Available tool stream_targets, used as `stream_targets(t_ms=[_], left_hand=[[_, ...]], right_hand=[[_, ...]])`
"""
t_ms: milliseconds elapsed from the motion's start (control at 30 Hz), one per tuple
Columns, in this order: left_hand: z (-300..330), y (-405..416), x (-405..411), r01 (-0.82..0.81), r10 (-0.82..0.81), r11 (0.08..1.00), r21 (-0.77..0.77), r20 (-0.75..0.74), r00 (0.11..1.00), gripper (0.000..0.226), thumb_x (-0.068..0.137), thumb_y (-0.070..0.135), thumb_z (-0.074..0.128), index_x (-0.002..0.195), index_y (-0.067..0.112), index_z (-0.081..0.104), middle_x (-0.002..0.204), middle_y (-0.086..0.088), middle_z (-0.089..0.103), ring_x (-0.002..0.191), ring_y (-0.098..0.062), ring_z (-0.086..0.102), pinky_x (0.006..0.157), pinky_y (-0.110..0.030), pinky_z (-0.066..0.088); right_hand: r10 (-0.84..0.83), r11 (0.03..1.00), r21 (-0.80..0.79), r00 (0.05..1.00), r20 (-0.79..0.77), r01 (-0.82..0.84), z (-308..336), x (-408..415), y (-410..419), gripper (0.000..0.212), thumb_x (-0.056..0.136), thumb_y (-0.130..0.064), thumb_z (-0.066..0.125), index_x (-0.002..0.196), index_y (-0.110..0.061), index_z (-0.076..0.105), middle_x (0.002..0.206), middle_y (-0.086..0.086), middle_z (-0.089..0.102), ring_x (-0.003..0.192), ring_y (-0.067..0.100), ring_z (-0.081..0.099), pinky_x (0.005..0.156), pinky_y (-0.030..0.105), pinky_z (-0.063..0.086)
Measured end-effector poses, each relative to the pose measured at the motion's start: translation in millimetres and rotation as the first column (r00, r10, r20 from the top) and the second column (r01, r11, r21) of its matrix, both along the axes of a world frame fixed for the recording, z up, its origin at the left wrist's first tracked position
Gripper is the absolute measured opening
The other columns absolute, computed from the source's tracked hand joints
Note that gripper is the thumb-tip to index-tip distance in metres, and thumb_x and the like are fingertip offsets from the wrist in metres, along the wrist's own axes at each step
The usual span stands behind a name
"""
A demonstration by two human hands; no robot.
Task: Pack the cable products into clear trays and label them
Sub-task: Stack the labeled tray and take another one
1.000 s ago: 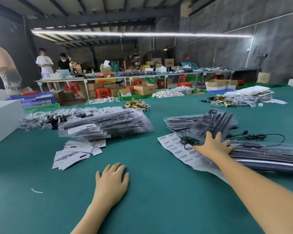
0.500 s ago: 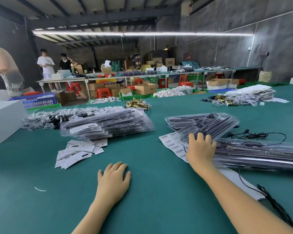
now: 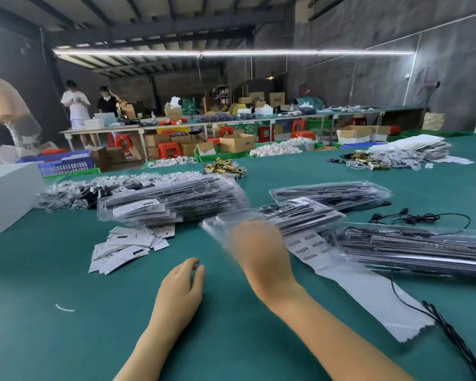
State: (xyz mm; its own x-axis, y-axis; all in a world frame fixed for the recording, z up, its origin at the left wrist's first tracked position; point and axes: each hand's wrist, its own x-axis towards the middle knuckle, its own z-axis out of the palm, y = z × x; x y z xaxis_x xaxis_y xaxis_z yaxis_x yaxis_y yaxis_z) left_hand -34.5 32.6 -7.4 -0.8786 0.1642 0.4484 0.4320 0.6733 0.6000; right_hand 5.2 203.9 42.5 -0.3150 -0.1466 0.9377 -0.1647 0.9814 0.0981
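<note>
At the green table (image 3: 66, 339), the blurred right hand (image 3: 256, 251) grips a clear tray (image 3: 275, 218), seemingly carrying it off the right-hand stack (image 3: 423, 246); the left hand (image 3: 180, 292) rests flat, holding nothing. Filled trays (image 3: 173, 199) pile left; barcode labels (image 3: 309, 244), loose cards (image 3: 127, 247) and a bare cable (image 3: 423, 217) suggest plenty remains.

dim hall under a ceiling light strip (image 3: 231, 53); motion-blurred right hand (image 3: 256, 251), wide-angle edge warping

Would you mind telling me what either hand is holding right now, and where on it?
The right hand grips a clear plastic tray by its near left end; motion blur hides the fingers. The left hand rests on the green table, holding nothing.
</note>
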Motion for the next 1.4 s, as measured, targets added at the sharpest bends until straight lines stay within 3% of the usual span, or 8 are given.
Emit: stream_targets(t_ms=[100, 200, 300, 400, 633, 867, 1267, 1400], left_hand=[[7, -5, 2, -0.017, -0.050, 0.917, 0.400, 0.156, 0.987, 0.018, 0.099, 0.026, 0.048, 0.093, 0.024, 0.064, 0.087, 0.008, 0.074, 0.083, -0.008, 0.065, 0.076, -0.011, 0.045], [19, -7, -1, -0.161, -0.361, 0.570, 0.806, 0.422, 0.832, 0.044, 0.097, 0.043, 0.045, 0.093, 0.002, 0.060, 0.084, -0.016, 0.074, 0.072, -0.029, 0.072, 0.059, -0.032, 0.059], [23, -9, -1, -0.174, -0.541, 0.455, 0.873, 0.427, 0.725, 0.052, 0.079, 0.047, 0.063, 0.104, 0.002, 0.051, 0.094, -0.021, 0.072, 0.067, -0.032, 0.071, 0.053, -0.032, 0.057], [21, -9, -2, -0.154, -0.565, 0.457, 0.876, 0.419, 0.710, 0.073, 0.062, 0.017, 0.081, 0.124, 0.013, 0.042, 0.093, -0.017, 0.073, 0.058, -0.028, 0.067, 0.051, -0.032, 0.056], [24, -27, -12, -0.322, -0.550, 0.242, 0.915, 0.403, 0.731, 0.048, 0.070, 0.009, 0.062, 0.117, 0.011, 0.055, 0.084, -0.013, 0.071, 0.051, -0.014, 0.048, 0.045, -0.022, 0.042], [26, -59, -17, -0.261, -0.503, 0.241, 0.935, 0.350, 0.790, 0.039, 0.081, 0.017, 0.053, 0.119, 0.009, 0.053, 0.095, -0.011, 0.074, 0.056, -0.019, 0.057, 0.048, -0.024, 0.050], [30, -53, -8, -0.091, -0.653, 0.285, 0.954, 0.262, 0.711, 0.034, 0.079, 0.035, 0.053, 0.090, 0.013, 0.077, 0.096, -0.017, 0.073, 0.080, -0.035, 0.072, 0.057, -0.043, 0.057], [30, -57, -6, -0.090, -0.675, 0.291, 0.953, 0.271, 0.687, 0.038, 0.078, 0.029, 0.053, 0.102, 0.007, 0.074, 0.106, -0.021, 0.070, 0.090, -0.040, 0.069, 0.063, -0.045, 0.058]], right_hand=[[0.000, 0.995, 0.101, 0.999, 0.051, -0.005, -19, 3, -13, 0.014, 0.077, -0.017, 0.077, 0.079, -0.014, 0.064, 0.077, 0.002, 0.059, 0.073, 0.024, 0.058, 0.068, 0.034, 0.049], [0.021, 0.985, 0.169, 0.992, 0.128, -0.043, -32, 7, -21, 0.012, 0.076, -0.012, 0.075, 0.079, -0.013, 0.064, 0.076, 0.002, 0.059, 0.071, 0.024, 0.057, 0.066, 0.034, 0.049], [0.073, 0.982, 0.168, 0.991, 0.116, -0.091, -34, 8, -23, 0.009, 0.080, -0.013, 0.072, 0.079, -0.013, 0.063, 0.077, 0.002, 0.060, 0.072, 0.023, 0.058, 0.067, 0.035, 0.049], [0.169, 0.963, 0.189, 0.977, 0.126, -0.191, -32, 10, -22, 0.008, 0.084, -0.017, 0.070, 0.081, -0.012, 0.065, 0.081, 0.003, 0.063, 0.076, 0.023, 0.059, 0.070, 0.035, 0.049], [0.139, 0.977, 0.115, 0.947, 0.290, -0.179, -27, 12, -7, 0.039, 0.080, -0.024, 0.069, 0.117, -0.015, 0.065, 0.111, 0.006, 0.064, 0.105, 0.024, 0.060, 0.097, 0.044, 0.044], [-0.137, 0.989, 0.034, 0.792, 0.594, 0.145, -25, 16, 1, 0.080, 0.054, -0.027, 0.086, 0.130, -0.026, 0.059, 0.127, 0.010, 0.061, 0.117, 0.032, 0.058, 0.096, 0.061, 0.042], [-0.105, 0.993, 0.006, 0.890, 0.444, 0.114, -35, 8, -3, 0.084, 0.041, 0.005, 0.085, 0.118, -0.022, 0.067, 0.115, 0.008, 0.068, 0.103, 0.034, 0.065, 0.085, 0.051, 0.053], [-0.068, 0.997, 0.056, 0.906, 0.419, 0.049, -33, 9, -3, 0.083, 0.041, 0.002, 0.085, 0.119, -0.021, 0.067, 0.116, 0.009, 0.067, 0.105, 0.034, 0.064, 0.086, 0.049, 0.053]])
